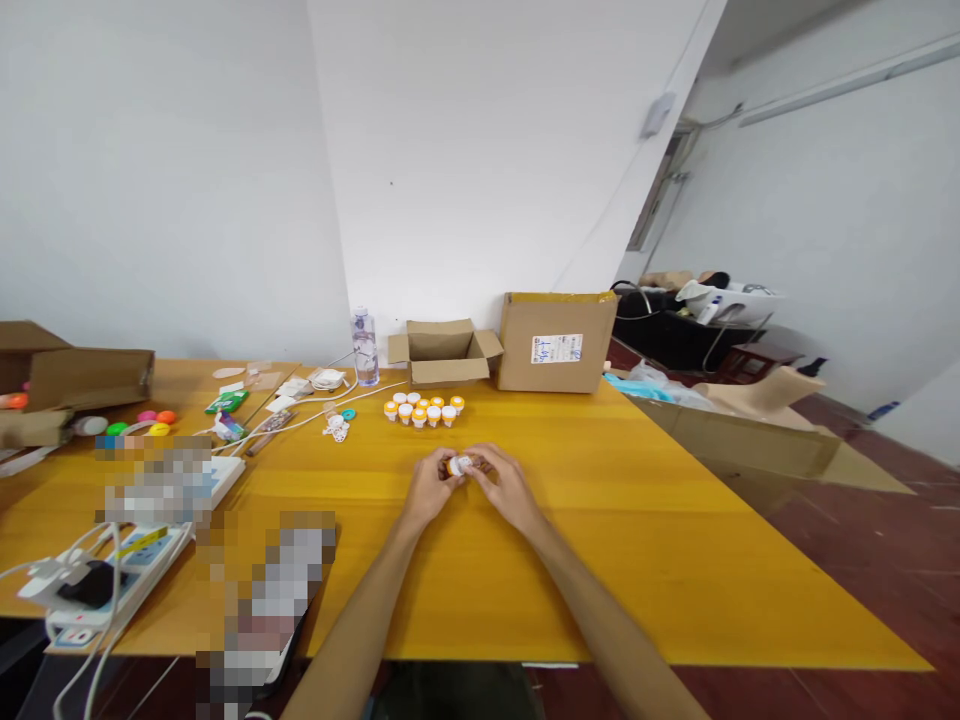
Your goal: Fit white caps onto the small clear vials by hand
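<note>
Above the middle of the wooden table, a small white jar with an orange part is between my two hands. My left hand closes its fingers round one side of it. From the other side, the fingers of my right hand pinch at it, and they partly cover it. Farther back stands a cluster of several similar small white-and-orange jars, apart from both hands.
Behind the jars are an open cardboard box, a larger closed carton and a clear water bottle. Power strips with cables lie at left, beside a blurred-out object. Another open box holds coloured items.
</note>
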`<state>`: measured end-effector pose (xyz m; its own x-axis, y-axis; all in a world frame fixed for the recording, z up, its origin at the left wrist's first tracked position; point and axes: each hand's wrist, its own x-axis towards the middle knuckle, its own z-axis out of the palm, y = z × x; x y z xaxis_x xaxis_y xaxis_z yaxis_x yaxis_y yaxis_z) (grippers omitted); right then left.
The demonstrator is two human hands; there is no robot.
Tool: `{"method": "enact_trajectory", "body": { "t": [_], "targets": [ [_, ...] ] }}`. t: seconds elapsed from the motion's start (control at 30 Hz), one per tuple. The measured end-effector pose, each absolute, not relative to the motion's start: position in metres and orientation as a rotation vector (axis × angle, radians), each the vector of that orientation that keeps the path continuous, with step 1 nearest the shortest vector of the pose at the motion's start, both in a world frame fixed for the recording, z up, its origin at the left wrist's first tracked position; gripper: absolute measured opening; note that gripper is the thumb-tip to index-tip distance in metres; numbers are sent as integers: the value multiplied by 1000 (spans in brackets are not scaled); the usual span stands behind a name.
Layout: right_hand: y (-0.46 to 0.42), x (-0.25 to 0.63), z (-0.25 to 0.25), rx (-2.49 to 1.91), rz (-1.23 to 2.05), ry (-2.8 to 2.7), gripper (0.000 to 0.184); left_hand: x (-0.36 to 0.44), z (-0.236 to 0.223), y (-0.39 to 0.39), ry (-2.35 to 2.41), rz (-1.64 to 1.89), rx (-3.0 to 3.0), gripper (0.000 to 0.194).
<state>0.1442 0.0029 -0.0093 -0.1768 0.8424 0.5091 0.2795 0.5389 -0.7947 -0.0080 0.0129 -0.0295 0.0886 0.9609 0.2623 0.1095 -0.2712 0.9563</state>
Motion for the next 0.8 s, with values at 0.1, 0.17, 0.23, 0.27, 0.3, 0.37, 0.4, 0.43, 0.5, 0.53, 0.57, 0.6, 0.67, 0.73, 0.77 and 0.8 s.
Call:
{"method": "enact_trajectory", "body": {
  "t": [0.1,0.17,0.23,0.27,0.3,0.37,0.4,0.43,0.5,0.53,0.57,0.6,0.67,0.73,0.77,0.8],
  "targets": [
    [4,144,-10,-957,701,-1702,14,-9,-29,14,1074,1295,1491,28],
    [5,145,-10,-970,749,-1658,16,-9,-27,15,1055,1307,1442,29],
    [7,145,-11,-977,809,-1609,18,-10,-25,15,1038,1315,1383,31],
    [8,146,-11,-978,838,-1588,19,-10,-23,14,1028,1315,1355,32],
    [8,146,-12,-977,865,-1573,20,-11,-21,13,1017,1312,1329,33],
    [9,146,-12,-964,909,-1558,23,-11,-17,11,989,1301,1281,34],
    [9,146,-12,-954,926,-1554,24,-12,-15,10,974,1296,1257,35],
    [9,146,-12,-944,940,-1551,25,-12,-13,8,964,1292,1234,37],
    [9,146,-12,-929,968,-1545,26,-14,-11,7,957,1289,1199,40],
    [8,146,-11,-923,982,-1544,25,-14,-11,6,959,1290,1187,41],
    [8,146,-11,-918,997,-1546,25,-15,-11,6,962,1292,1179,41],
    [8,146,-11,-911,1011,-1550,25,-15,-11,6,965,1294,1172,42],
    [8,146,-11,-897,1032,-1557,26,-15,-12,7,967,1295,1159,42],
    [9,146,-11,-891,1034,-1559,26,-15,-12,7,968,1296,1147,43],
    [9,146,-12,-892,1032,-1559,25,-15,-12,7,970,1296,1143,43],
    [10,146,-12,-896,1030,-1561,25,-15,-12,7,972,1295,1141,44]
  ]
}}
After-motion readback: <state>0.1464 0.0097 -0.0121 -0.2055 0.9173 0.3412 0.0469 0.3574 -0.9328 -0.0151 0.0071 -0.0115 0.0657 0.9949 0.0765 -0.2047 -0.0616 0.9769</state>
